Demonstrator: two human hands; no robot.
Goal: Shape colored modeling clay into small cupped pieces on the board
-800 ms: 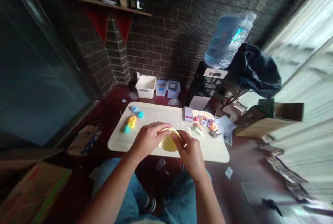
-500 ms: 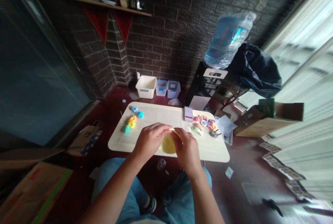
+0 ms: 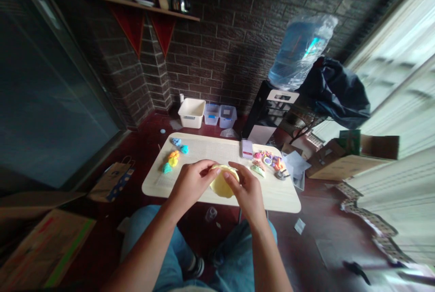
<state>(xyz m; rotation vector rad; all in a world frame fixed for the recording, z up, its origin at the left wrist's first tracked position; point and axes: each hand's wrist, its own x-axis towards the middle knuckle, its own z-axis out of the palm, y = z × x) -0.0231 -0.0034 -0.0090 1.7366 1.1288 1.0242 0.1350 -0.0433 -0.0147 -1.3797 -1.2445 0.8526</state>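
A thin, roundish sheet of yellow modelling clay hangs between my hands over the front of a low, pale table. My left hand pinches its upper left rim between thumb and fingers. On the other side, my right hand grips the upper right rim, thumb in front and fingers behind. Lumps of blue clay, yellow clay and green clay lie at the table's left. Small coloured clay pieces cluster at the right, beside a phone.
Behind the table stand a white bin and two clear boxes by the brick wall. A water dispenser is at the back right, with a cardboard box further right. Another carton sits at lower left.
My right fingers have lifted and spread a little along the clay's rim, so more of the yellow sheet shows. My left hand stays at its edge. The view has shifted slightly.
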